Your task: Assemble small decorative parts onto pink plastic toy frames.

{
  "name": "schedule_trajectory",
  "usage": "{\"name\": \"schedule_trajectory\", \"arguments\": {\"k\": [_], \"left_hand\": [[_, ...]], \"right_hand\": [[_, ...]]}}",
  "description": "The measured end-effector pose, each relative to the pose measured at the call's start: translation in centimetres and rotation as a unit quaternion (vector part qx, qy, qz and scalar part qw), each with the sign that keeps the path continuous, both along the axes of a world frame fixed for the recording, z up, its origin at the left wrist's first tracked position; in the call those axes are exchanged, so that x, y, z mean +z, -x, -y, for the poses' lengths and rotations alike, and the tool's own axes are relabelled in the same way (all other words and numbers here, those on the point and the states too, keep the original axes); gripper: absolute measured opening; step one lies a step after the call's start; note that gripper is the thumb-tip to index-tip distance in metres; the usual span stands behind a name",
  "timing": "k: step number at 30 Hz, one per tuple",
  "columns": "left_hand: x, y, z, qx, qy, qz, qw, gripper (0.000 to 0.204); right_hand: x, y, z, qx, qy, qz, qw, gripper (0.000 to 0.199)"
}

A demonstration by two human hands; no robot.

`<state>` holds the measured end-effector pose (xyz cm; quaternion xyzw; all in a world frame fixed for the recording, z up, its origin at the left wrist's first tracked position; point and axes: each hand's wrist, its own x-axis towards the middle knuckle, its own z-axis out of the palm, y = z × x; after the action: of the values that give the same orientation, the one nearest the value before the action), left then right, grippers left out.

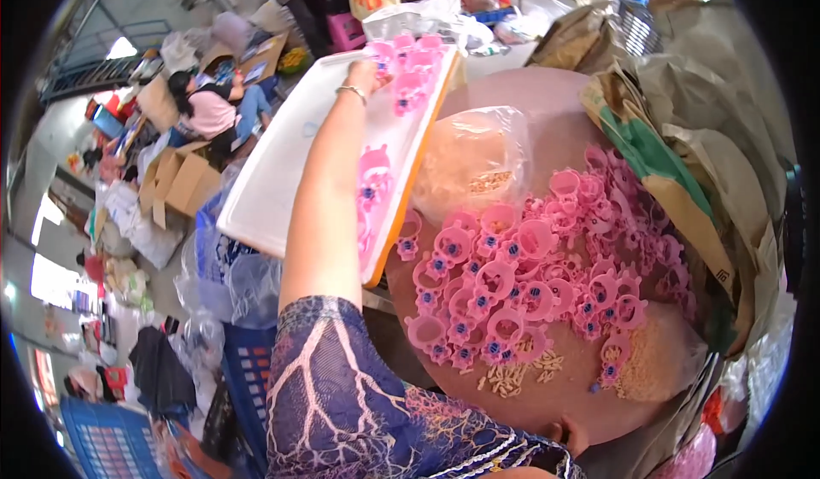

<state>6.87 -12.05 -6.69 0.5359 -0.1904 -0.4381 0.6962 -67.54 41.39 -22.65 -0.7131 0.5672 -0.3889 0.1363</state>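
Landmark: white tray (278, 159) with an orange right-hand edge. Left hand (363, 79) is over the tray's far end, wrist ringed by a bracelet (352, 93); fingers bent and reaching into a cluster of pink eared plastic rings (412, 82) lying in the tray's far right corner. The nearest rings sit right at the fingertips, the others just to their right; whether the fingers pinch one, cannot tell. A further group of pink rings with blue centres (372, 190) lies along the tray's right side, beside the forearm and well short of the fingers. Right hand (572, 435): only a small part visible, well below and right of the tray; finger state cannot be told. Right of the tray, on a brownish round tabletop (547, 95): large heap of pink rings (534, 261), clear bag of small orange-beige parts (470, 159), loose beige pegs (517, 376). Left of the tray: open cardboard box (192, 184). Below it: blue plastic basket (248, 355).
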Motion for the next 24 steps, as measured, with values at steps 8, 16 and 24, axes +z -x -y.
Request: {"name": "schedule_trajectory", "arguments": {"k": [8,16,24], "left_hand": [[-0.9,5.5,0.6,0.115,-0.165,0.473,0.858,0.020],[3.9,-5.8,-2.5,-0.005,-0.129,0.980,0.151,0.032],[18.7,2.2,-9.8,-0.028,-0.064,0.654,0.754,0.058]], "right_hand": [[1.9,-1.3,-0.3,-0.044,-0.008,-0.062,0.997,0.022],[0.4,0.2,0.0,0.056,0.001,-0.097,0.994,0.015],[4.0,-1.8,1.2,0.029,0.004,-0.030,0.999,0.017]]}}
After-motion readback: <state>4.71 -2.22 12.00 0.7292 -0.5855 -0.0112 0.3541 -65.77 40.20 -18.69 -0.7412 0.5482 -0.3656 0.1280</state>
